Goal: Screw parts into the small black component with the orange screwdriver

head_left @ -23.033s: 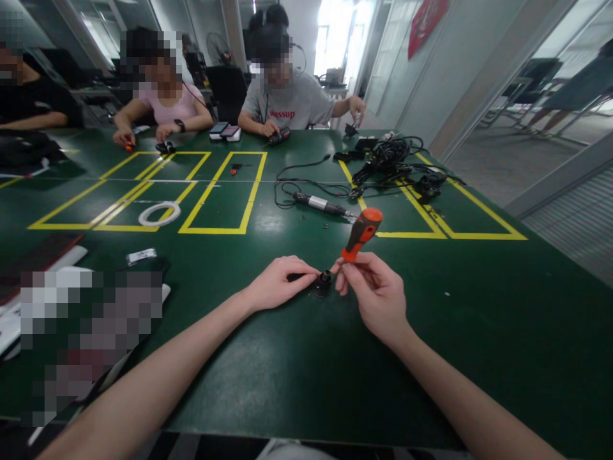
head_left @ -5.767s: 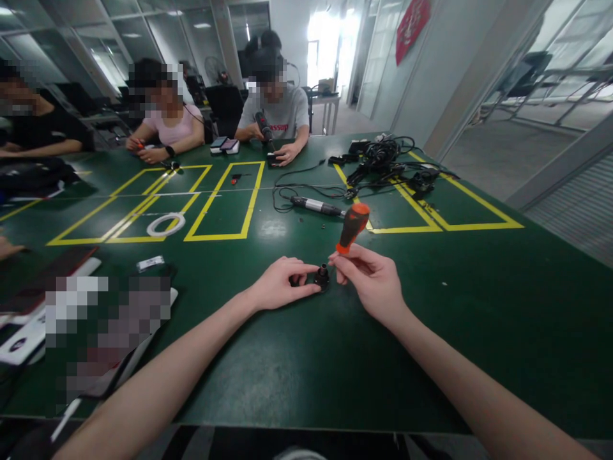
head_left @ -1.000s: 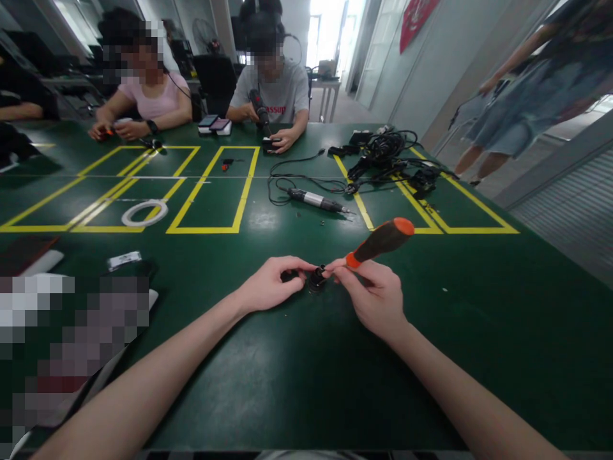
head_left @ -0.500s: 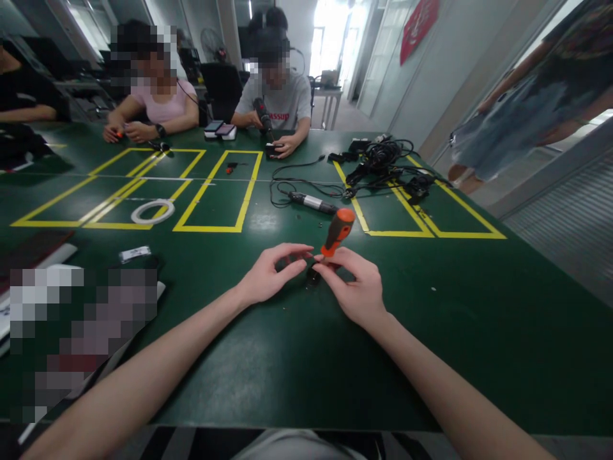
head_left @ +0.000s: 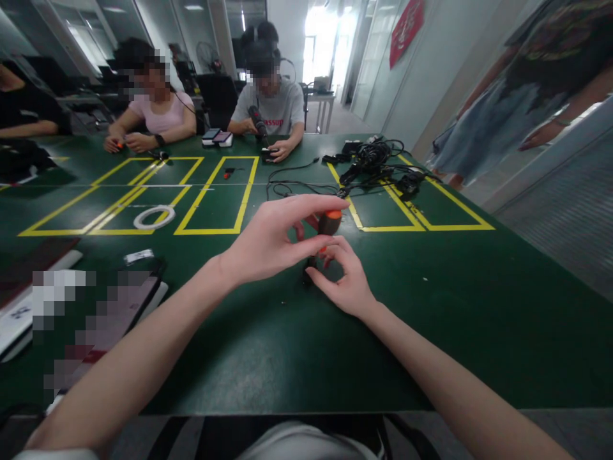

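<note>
An orange and dark grey screwdriver (head_left: 330, 223) stands roughly upright over a small black part (head_left: 309, 273) on the green table. My left hand (head_left: 275, 239) is raised at the screwdriver's handle, fingers curved around it with the index finger stretched over its top; whether they grip it is hard to see. Lower down, my right hand (head_left: 345, 278) has its thumb and fingers curled by the screwdriver's lower end and the black part. What its fingertips pinch is partly hidden.
Yellow tape rectangles mark the green table (head_left: 268, 358). A white ring (head_left: 154, 218) lies left of centre, black cables (head_left: 376, 156) are heaped at the back right, and flat cases lie at the left. People sit across; another person stands at right.
My left hand has risen from beside the black part to the screwdriver's handle. My right hand stays low, its fingers shifted slightly. The view has moved a little.
</note>
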A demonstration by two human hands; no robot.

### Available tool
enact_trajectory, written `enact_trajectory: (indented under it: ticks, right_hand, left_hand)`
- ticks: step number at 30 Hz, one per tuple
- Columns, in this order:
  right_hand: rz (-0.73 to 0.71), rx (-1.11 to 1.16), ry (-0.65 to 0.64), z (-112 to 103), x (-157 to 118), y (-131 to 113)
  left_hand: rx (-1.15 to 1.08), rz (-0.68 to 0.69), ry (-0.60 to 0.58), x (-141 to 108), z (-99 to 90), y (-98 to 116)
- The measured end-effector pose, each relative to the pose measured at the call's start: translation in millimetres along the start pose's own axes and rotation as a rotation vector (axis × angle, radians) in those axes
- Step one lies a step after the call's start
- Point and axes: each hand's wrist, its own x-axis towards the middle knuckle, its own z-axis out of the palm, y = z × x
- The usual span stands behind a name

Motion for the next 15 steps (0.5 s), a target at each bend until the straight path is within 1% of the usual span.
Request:
enact_trajectory:
  ticks: [1, 2, 4, 5, 6, 8, 10, 15]
  right_hand:
    - [0.003, 0.008, -0.065, -3.0, 0.0, 4.6]
    - [0.021, 0.018, -0.157, -6.8, 0.2, 9.4]
    - [0.08, 0.002, -0.404, -15.1, 1.0, 18.2]
    - [0.119, -0.014, -0.479, -18.7, 1.3, 21.5]
    - [0.153, -0.026, -0.513, -21.5, 1.6, 24.0]
    - [0.197, -0.045, -0.521, -24.1, 1.7, 26.2]
    - [0.2, -0.057, -0.505, -23.2, 1.1, 25.6]
    - [0.151, -0.12, -0.487, -16.9, -0.9, 21.2]
  left_hand:
    - [0.039, -0.004, -0.023, 3.2, -2.3, -0.5]
    - [0.093, -0.012, -0.03, 6.4, -4.2, -1.3]
    - [0.206, -0.011, -0.064, 12.7, -6.8, -3.4]
    - [0.257, -0.01, -0.09, 15.8, -7.8, -4.2]
    - [0.304, -0.016, -0.109, 18.6, -8.6, -4.8]
    - [0.393, -0.04, -0.133, 23.5, -10.6, -4.7]
    - [0.449, -0.06, -0.141, 27.0, -13.5, -3.0]
    - [0.41, -0.035, -0.189, 29.2, -23.2, 3.4]
